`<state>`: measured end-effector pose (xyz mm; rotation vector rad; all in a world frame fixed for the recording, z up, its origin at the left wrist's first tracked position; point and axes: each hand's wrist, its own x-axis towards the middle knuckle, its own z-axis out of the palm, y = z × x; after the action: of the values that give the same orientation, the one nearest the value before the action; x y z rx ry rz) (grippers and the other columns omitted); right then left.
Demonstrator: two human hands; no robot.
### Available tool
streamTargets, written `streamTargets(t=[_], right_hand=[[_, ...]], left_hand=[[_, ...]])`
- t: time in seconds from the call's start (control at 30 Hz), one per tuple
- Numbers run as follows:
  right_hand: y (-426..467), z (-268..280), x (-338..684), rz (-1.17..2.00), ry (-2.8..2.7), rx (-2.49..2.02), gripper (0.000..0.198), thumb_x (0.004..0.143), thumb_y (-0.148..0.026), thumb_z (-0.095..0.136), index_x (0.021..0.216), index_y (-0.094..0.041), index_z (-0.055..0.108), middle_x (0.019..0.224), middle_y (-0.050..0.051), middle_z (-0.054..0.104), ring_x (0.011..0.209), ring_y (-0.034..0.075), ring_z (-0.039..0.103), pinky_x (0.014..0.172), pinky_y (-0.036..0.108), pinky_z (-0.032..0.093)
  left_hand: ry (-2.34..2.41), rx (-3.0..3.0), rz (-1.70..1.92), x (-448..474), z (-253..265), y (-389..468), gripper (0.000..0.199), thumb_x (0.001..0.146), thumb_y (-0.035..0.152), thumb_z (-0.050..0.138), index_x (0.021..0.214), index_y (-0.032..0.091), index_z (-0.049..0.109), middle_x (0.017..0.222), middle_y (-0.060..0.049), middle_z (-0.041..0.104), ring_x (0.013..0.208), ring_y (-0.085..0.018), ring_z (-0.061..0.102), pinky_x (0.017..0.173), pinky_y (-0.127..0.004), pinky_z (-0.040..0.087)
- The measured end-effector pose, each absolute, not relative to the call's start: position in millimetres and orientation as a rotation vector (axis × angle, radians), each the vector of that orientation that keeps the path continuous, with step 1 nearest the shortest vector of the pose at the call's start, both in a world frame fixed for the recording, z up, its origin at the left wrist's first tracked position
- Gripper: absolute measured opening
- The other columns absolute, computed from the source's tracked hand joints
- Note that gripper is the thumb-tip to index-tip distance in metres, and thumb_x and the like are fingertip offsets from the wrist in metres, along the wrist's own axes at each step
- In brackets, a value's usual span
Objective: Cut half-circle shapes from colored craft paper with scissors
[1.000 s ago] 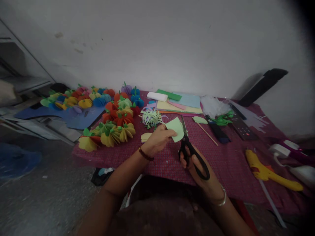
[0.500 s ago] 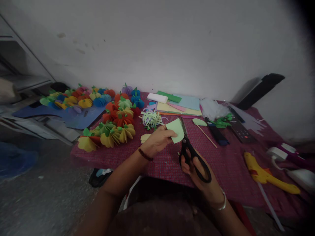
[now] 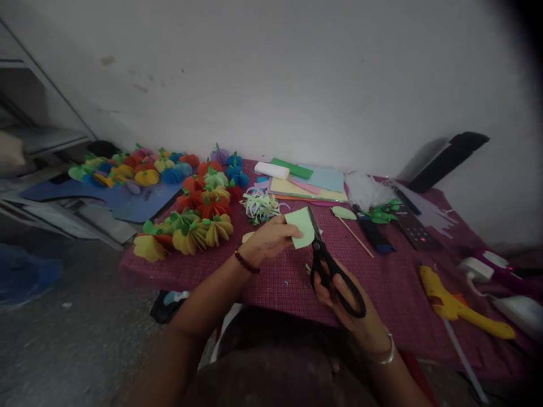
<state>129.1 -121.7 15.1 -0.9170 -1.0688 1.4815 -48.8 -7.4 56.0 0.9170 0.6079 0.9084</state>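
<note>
The left hand (image 3: 269,242) pinches light green paper (image 3: 298,226) between thumb and fingers; the right hand (image 3: 350,305) grasps black scissors (image 3: 321,251), fingers curled through the handles.

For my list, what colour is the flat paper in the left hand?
The flat paper is pale green, clearest in the head view.

Left hand (image 3: 270,242) pinching, right hand (image 3: 347,317) with curled fingers (image 3: 322,295), both forearms (image 3: 210,297) stretched forward
</note>
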Motion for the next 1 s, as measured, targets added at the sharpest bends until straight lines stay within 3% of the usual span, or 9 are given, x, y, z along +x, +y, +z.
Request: streamTargets(t=[0.13,0.27,0.37,0.5,0.63,0.73,0.8,0.9,1.0], right_hand=[[-108.2,18.9,140.5,1.349,-1.375,-1.074,0.051,0.085,-0.047,0.072,0.130,-0.025,0.062,0.100,0.006,0.069,0.084,0.019,0.062,0.076,0.033,0.051],[-97.8,10.0,139.6,0.967,-1.812,-1.281,0.052,0.083,-0.027,0.071,0.134,-0.025,0.061,0.125,0.010,0.068,0.113,0.028,0.062,0.102,0.048,0.047],[-100.3,4.7,130.0,0.642,-2.106,-1.419,0.057,0.080,-0.014,0.064,0.136,-0.021,0.062,0.121,0.013,0.067,0.112,0.031,0.062,0.102,0.051,0.048],[-111.9,12.6,119.3,0.496,-2.291,-1.509,0.061,0.081,-0.012,0.062,0.142,-0.016,0.058,0.115,0.016,0.065,0.108,0.031,0.061,0.099,0.050,0.050],[-119.5,25.4,120.6,0.541,-2.363,-1.473,0.056,0.085,-0.018,0.064,0.141,-0.017,0.058,0.121,0.015,0.065,0.109,0.031,0.062,0.099,0.049,0.050],[-115.9,26.4,127.9,0.607,-2.089,-1.428,0.030,0.090,-0.027,0.062,0.119,-0.020,0.066,0.113,0.012,0.069,0.104,0.028,0.065,0.094,0.045,0.052],[-109.3,25.4,133.3,0.659,-1.705,-1.368,0.021,0.091,-0.035,0.063,0.108,-0.022,0.064,0.103,0.008,0.069,0.096,0.024,0.066,0.088,0.041,0.053],[-97.3,29.1,138.1,0.873,-1.296,-1.165,0.032,0.087,-0.041,0.068,0.112,-0.025,0.058,0.106,0.005,0.068,0.097,0.021,0.067,0.086,0.036,0.054],[-88.5,38.4,135.4,1.163,-1.288,-1.059,0.032,0.081,-0.040,0.074,0.107,-0.023,0.063,0.109,0.005,0.069,0.100,0.020,0.066,0.087,0.032,0.052]], left_hand=[[0.724,1.093,1.046,-72.2,67.1,4.5,0.013,0.055,0.014,0.069,0.068,0.012,0.070,0.066,-0.001,0.067,0.058,-0.010,0.055,0.058,-0.022,0.041],[0.751,1.023,1.285,-95.3,85.1,15.2,0.021,0.055,0.015,0.070,0.076,0.013,0.071,0.068,-0.001,0.069,0.060,-0.011,0.058,0.059,-0.023,0.042],[0.695,1.026,1.270,-94.3,90.5,18.5,0.023,0.053,0.015,0.071,0.076,0.013,0.069,0.068,-0.002,0.068,0.062,-0.011,0.058,0.061,-0.023,0.043],[0.681,1.102,1.162,-76.9,83.8,16.4,0.016,0.053,0.017,0.074,0.064,0.012,0.063,0.062,0.000,0.063,0.056,-0.009,0.052,0.059,-0.023,0.040],[0.586,1.219,1.003,-66.1,71.7,9.8,0.025,0.059,0.027,0.083,0.073,0.012,0.069,0.070,-0.003,0.069,0.065,-0.012,0.060,0.068,-0.025,0.046],[0.545,1.288,0.881,-64.4,64.0,3.7,0.033,0.061,0.035,0.087,0.079,0.012,0.074,0.076,-0.004,0.073,0.073,-0.014,0.064,0.076,-0.026,0.049],[0.535,1.296,0.811,-63.2,60.1,-0.4,0.034,0.062,0.037,0.088,0.081,0.012,0.075,0.079,-0.004,0.074,0.074,-0.014,0.064,0.076,-0.026,0.050],[0.528,1.302,0.725,-59.8,56.0,-6.3,0.033,0.061,0.035,0.088,0.081,0.013,0.075,0.080,-0.003,0.074,0.075,-0.013,0.063,0.075,-0.024,0.049],[0.524,1.318,0.637,-56.3,53.3,-11.0,0.033,0.060,0.031,0.088,0.082,0.012,0.074,0.077,-0.001,0.072,0.071,-0.011,0.061,0.071,-0.022,0.048]])
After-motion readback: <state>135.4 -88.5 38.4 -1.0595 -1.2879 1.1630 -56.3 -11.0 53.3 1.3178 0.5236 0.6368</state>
